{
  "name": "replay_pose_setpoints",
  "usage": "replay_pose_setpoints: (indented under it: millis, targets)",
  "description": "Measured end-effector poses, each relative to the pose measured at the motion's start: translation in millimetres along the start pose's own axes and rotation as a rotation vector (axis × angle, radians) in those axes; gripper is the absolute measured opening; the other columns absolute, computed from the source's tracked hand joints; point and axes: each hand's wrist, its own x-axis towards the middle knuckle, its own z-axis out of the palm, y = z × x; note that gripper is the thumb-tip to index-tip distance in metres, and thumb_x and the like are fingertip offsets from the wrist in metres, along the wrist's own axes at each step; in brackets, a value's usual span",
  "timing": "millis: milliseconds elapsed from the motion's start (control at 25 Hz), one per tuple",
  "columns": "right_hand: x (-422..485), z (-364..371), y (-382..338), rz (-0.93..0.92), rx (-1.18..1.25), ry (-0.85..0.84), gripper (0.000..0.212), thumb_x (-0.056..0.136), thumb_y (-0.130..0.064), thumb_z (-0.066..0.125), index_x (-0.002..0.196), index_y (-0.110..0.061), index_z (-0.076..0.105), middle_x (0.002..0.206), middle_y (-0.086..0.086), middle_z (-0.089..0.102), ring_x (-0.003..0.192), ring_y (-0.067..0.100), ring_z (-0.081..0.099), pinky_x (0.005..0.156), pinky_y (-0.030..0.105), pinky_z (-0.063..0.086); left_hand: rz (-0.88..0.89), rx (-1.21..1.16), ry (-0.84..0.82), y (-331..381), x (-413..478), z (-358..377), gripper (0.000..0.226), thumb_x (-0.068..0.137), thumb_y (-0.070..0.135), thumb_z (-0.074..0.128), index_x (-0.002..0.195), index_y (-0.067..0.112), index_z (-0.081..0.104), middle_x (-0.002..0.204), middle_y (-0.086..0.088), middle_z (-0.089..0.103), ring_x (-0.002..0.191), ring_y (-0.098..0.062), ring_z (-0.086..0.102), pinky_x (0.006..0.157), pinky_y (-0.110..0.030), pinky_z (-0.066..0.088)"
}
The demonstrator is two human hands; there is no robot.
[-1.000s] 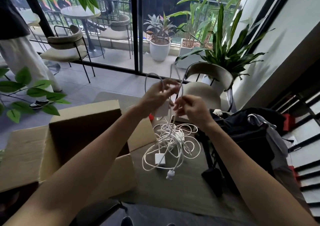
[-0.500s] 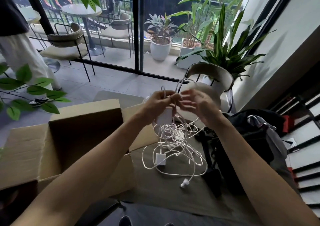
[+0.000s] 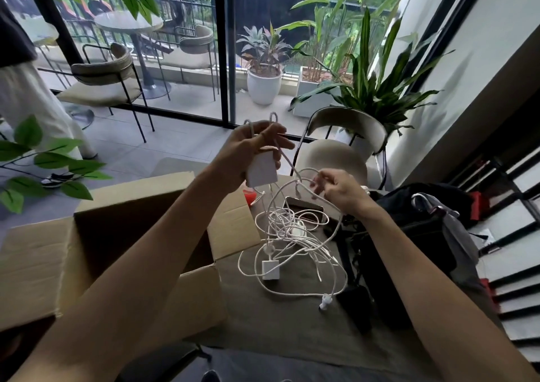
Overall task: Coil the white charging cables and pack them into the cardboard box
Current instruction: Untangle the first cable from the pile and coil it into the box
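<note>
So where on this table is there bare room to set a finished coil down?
Bare cloth runs along the near edge, between the cardboard box and the black bag, nearer than the loose plug. The middle is crowded with tangled white cables, partly over a phone.

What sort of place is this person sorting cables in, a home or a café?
Likely a café or lounge beside a terrace, though a home is possible: glass doors face a patio with a round table and chairs, and potted plants stand inside and out.
</note>
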Motion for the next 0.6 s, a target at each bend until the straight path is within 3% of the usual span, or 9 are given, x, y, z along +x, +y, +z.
replay_pose_setpoints:
  millis: [80, 160, 200, 280, 360, 480, 600]
  targets:
    - [3.4, 2.5, 4.6, 0.152, -0.218, -0.063, 0.029, 0.102, -0.017, 0.050, 0.079, -0.020, 0.067, 0.079, 0.002, 0.075, 0.078, 0.022, 0.070, 0.081, 0.041, 0.057, 0.049, 0.056, -0.151, 5.2, -2.2, 3.5, 0.013, 0.102, 0.009, 0.047, 0.103, 0.003, 0.058, 0.091, -0.016, 0.073, 0.063, -0.021, 0.063, 0.057, -0.029, 0.056]
    - [3.8, 8.9, 0.2, 0.164, -0.282, -0.082, 0.015, 0.098, -0.017, 0.057, 0.088, -0.021, 0.068, 0.089, -0.001, 0.075, 0.090, 0.020, 0.070, 0.087, 0.036, 0.055, 0.083, 0.145, -0.246, 6.6, -4.3, 10.3, 0.013, 0.103, 0.006, 0.043, 0.105, 0.002, 0.055, 0.096, -0.022, 0.070, 0.065, -0.026, 0.060, 0.057, -0.028, 0.056]
    - [2.2, 10.1, -5.7, 0.066, -0.237, -0.026, 0.013, 0.095, -0.014, 0.061, 0.099, -0.023, 0.068, 0.099, -0.001, 0.073, 0.096, 0.019, 0.067, 0.087, 0.032, 0.053, 0.082, 0.166, -0.250, 6.6, -4.1, 13.0, 0.014, 0.103, 0.006, 0.042, 0.106, 0.002, 0.055, 0.099, -0.024, 0.070, 0.066, -0.028, 0.060, 0.058, -0.029, 0.055]
    - [-3.9, 7.5, -20.8, -0.185, 0.000, 0.032, 0.030, 0.090, -0.004, 0.061, 0.105, -0.029, 0.068, 0.106, -0.006, 0.071, 0.097, 0.016, 0.065, 0.083, 0.027, 0.051, 0.084, 0.174, -0.200, 7.1, -1.9, 15.8, 0.015, 0.104, 0.008, 0.041, 0.108, 0.000, 0.053, 0.102, -0.022, 0.070, 0.067, -0.027, 0.061, 0.060, -0.030, 0.056]
    - [-9.5, 2.0, -36.0, -0.335, 0.216, -0.120, 0.025, 0.092, -0.004, 0.063, 0.099, -0.025, 0.074, 0.096, -0.004, 0.075, 0.088, 0.016, 0.069, 0.077, 0.027, 0.055, 0.099, 0.158, -0.123, 8.9, 2.4, 16.5, 0.015, 0.104, 0.012, 0.043, 0.108, 0.002, 0.053, 0.102, -0.017, 0.072, 0.067, -0.025, 0.062, 0.062, -0.033, 0.055]
    - [-11.2, -1.2, -49.4, -0.414, 0.222, -0.266, 0.013, 0.096, -0.010, 0.063, 0.103, -0.005, 0.073, 0.096, 0.011, 0.076, 0.084, 0.029, 0.071, 0.075, 0.034, 0.058, 0.135, 0.112, -0.066, 12.5, 9.1, 16.8, 0.011, 0.104, 0.013, 0.045, 0.103, 0.007, 0.055, 0.099, -0.013, 0.074, 0.064, -0.020, 0.063, 0.061, -0.033, 0.055]
    - [-12.7, -9.7, -55.7, -0.358, 0.426, -0.342, 0.019, 0.100, -0.014, 0.056, 0.109, -0.003, 0.068, 0.100, 0.013, 0.074, 0.084, 0.024, 0.068, 0.071, 0.028, 0.055, 0.183, 0.163, -0.067, 15.8, 10.8, 17.0, 0.008, 0.102, 0.011, 0.050, 0.103, 0.008, 0.057, 0.099, -0.013, 0.074, 0.064, -0.019, 0.064, 0.061, -0.033, 0.055]
